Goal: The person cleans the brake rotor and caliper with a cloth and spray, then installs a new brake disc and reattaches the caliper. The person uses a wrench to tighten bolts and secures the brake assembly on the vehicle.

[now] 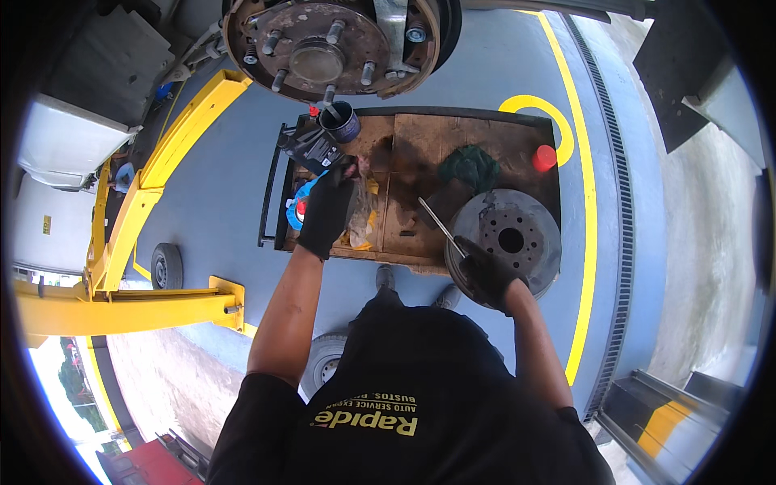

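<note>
My right hand (487, 273), in a dark glove, is closed around a slim metal tool (437, 221); its rod points up and left. That hand lies over the near left edge of a grey brake drum (529, 217) on the cart's right end. My left hand (330, 208), also gloved, reaches over the cart's left part, its fingers curled beside a black bottle (314, 151). Whatever they pinch is too small to make out. Under that hand are a crumpled clear plastic bag (361, 226) and a blue item with a red cap (301, 208).
The cardboard-covered cart (408, 234) also bears a dark can (343, 127), a dark green cloth (470, 167) and a red cap (544, 158). Above its far side hangs a wheel hub with studs (316, 61). A yellow lift arm (153, 311) extends at left, near a tire (166, 267).
</note>
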